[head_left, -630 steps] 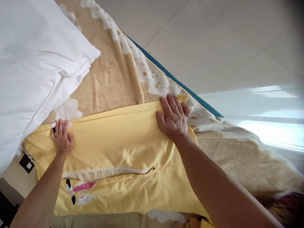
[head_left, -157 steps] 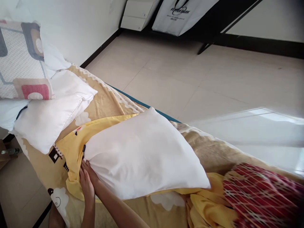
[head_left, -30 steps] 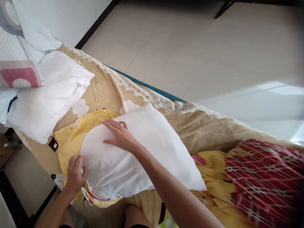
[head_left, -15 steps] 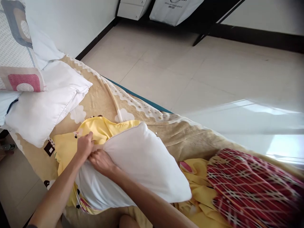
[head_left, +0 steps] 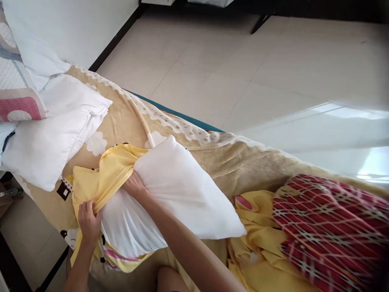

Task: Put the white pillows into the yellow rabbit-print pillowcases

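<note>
A white pillow (head_left: 182,190) lies on the bed with its left end inside a yellow pillowcase (head_left: 114,170). My left hand (head_left: 88,221) is closed on the near edge of the pillowcase opening, fingers pinching the cloth. My right hand (head_left: 134,185) is at the mouth of the case, gripping the pillow; its fingertips are hidden under the yellow cloth. A printed part of the case, with pink and black marks, shows beneath the pillow.
White pillows (head_left: 45,138) and a patterned cushion (head_left: 21,101) lie at the left. A tan blanket (head_left: 121,113) covers the bed. Rumpled yellow cloth (head_left: 258,243) and red plaid fabric (head_left: 328,219) lie at the right. Tiled floor (head_left: 212,61) stretches beyond the bed.
My left hand has moved down and left, drawing the case's edge with it. The yellow cloth now covers my right fingertips and more of the pillow's left end. The view has tilted down.
</note>
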A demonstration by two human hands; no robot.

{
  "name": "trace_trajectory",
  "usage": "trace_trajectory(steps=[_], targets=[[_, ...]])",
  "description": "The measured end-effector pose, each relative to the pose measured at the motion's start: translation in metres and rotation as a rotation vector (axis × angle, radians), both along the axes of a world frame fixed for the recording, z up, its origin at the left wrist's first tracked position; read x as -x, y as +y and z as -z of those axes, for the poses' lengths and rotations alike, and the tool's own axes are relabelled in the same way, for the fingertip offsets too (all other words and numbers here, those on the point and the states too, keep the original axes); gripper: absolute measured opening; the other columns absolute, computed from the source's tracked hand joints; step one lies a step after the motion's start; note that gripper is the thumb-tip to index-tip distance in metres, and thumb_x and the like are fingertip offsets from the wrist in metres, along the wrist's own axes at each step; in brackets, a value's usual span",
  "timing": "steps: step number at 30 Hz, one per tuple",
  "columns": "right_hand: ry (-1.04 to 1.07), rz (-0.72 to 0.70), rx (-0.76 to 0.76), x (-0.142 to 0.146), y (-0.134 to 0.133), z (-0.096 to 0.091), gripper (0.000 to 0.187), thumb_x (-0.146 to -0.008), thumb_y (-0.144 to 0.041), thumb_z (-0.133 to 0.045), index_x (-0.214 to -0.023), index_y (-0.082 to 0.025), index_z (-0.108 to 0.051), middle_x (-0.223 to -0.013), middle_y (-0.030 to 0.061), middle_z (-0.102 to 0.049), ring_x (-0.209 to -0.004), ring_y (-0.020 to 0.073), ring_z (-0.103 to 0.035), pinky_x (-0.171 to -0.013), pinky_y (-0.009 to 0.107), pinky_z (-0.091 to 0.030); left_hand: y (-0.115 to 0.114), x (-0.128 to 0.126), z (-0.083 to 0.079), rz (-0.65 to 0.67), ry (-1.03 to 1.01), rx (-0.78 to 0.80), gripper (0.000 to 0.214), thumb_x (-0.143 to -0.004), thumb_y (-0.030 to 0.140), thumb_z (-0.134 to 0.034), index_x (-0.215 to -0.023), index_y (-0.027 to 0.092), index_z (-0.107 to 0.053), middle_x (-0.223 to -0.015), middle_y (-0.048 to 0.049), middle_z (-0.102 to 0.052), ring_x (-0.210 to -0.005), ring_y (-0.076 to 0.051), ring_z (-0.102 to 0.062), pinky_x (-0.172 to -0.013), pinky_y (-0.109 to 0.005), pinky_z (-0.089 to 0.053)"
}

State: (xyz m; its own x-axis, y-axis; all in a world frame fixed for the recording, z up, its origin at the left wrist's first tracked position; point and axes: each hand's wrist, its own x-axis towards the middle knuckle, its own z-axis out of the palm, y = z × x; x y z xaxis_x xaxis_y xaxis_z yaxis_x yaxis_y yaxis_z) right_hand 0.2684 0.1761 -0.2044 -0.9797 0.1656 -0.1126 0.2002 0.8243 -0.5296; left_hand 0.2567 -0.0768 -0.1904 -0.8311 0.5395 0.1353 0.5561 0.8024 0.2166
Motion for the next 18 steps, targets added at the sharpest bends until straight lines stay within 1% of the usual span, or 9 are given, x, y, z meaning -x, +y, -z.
trace_trajectory(steps=[3,5,6,8,10,12,15,17,18], targets=[[0.004,0.027,-0.009,-0.028,-0.027,-0.018,0.043,-0.096,-0.013,-0.036,-0.134,-0.01,-0.056,-0.134,0.0187,-0.06,-0.127,0.03,-0.053,-0.113,0.048,-0.04,-0.013,-0.012,0.002,-0.122,-0.062,-0.018,0.013,-0.084,0.013,-0.052,-0.094,0.02,-0.053,-0.086,-0.0051,-0.057,-0.087,-0.025,-0.057,-0.077,-0.036,-0.049],[0.043,-0.01,-0.015,-0.067,-0.054,-0.03,0.045,-0.094,-0.009,-0.035,-0.134,-0.006,-0.056,-0.138,0.0205,-0.057,-0.133,0.0304,-0.048,-0.116,0.049,-0.036,-0.014,-0.017,0.003,-0.168,-0.1,-0.007,0.013,-0.084,0.013,-0.051,-0.094,0.02,-0.051,-0.087,-0.005,-0.056,-0.088,-0.025,-0.057,-0.078,-0.038,-0.049],[0.082,-0.058,-0.015,-0.089,-0.069,-0.034,0.048,-0.092,-0.008,-0.037,-0.138,-0.007,-0.052,-0.144,0.0188,-0.052,-0.139,0.0292,-0.043,-0.119,0.048,-0.033,-0.013,-0.019,0.003,-0.177,-0.12,-0.003,0.011,-0.085,0.014,-0.051,-0.094,0.02,-0.051,-0.087,-0.0048,-0.055,-0.087,-0.024,-0.057,-0.078,-0.038,-0.05],[0.249,-0.195,-0.013,-0.132,-0.094,-0.031,0.055,-0.092,-0.01,-0.04,-0.148,-0.011,-0.042,-0.153,0.0136,-0.043,-0.145,0.0271,-0.033,-0.12,0.049,-0.03,-0.011,-0.021,0.002,-0.178,-0.142,-0.012,0.008,-0.087,0.018,-0.052,-0.095,0.02,-0.051,-0.088,-0.0051,-0.055,-0.087,-0.024,-0.056,-0.077,-0.038,-0.05],[0.217,-0.227,0.009,-0.158,-0.109,-0.018,0.061,-0.094,-0.016,-0.048,-0.153,-0.019,-0.034,-0.155,0.0085,-0.04,-0.146,0.024,-0.031,-0.119,0.048,-0.031,-0.012,-0.024,0.001,-0.169,-0.138,-0.017,0.008,-0.088,0.02,-0.051,-0.096,0.02,-0.051,-0.09,-0.0062,-0.055,-0.089,-0.025,-0.057,-0.079,-0.039,-0.05],[0.123,-0.233,0.061,-0.16,-0.113,0.0,0.069,-0.093,-0.027,-0.06,-0.155,-0.026,-0.029,-0.157,0.006,-0.038,-0.146,0.0223,-0.033,-0.119,0.045,-0.032,-0.02,-0.033,0.0,-0.206,-0.128,0.013,0.008,-0.088,0.02,-0.048,-0.095,0.019,-0.05,-0.09,-0.0074,-0.056,-0.09,-0.026,-0.057,-0.081,-0.041,-0.05],[0.041,-0.29,0.139,-0.136,-0.105,0.017,0.085,-0.085,-0.044,-0.07,-0.156,-0.029,-0.025,-0.161,0.0065,-0.03,-0.148,0.0233,-0.028,-0.121,0.047,-0.025,-0.041,-0.059,0.002,-0.416,-0.216,0.105,0.008,-0.087,0.022,-0.045,-0.091,0.019,-0.05,-0.09,-0.0101,-0.057,-0.092,-0.028,-0.06,-0.082,-0.044,-0.05],[0.028,-0.365,0.147,-0.12,-0.099,0.017,0.101,-0.075,-0.053,-0.077,-0.156,-0.027,-0.022,-0.163,0.0086,-0.022,-0.15,0.0253,-0.021,-0.122,0.049,-0.02,-0.055,-0.081,0.001,-0.494,-0.487,0.204,0.012,-0.087,0.028,-0.044,-0.09,0.02,-0.052,-0.092,-0.0122,-0.059,-0.096,-0.031,-0.062,-0.084,-0.046,-0.05],[0.031,-0.419,0.136,-0.115,-0.096,0.016,0.112,-0.068,-0.055,-0.082,-0.157,-0.026,-0.021,-0.164,0.0101,-0.017,-0.151,0.0262,-0.019,-0.122,0.05,-0.018,-0.06,-0.091,0.001,-0.461,-0.662,0.257,0.015,-0.086,0.032,-0.044,-0.089,0.021,-0.054,-0.091,-0.012,-0.061,-0.096,-0.031,-0.064,-0.083,-0.046,-0.051]])
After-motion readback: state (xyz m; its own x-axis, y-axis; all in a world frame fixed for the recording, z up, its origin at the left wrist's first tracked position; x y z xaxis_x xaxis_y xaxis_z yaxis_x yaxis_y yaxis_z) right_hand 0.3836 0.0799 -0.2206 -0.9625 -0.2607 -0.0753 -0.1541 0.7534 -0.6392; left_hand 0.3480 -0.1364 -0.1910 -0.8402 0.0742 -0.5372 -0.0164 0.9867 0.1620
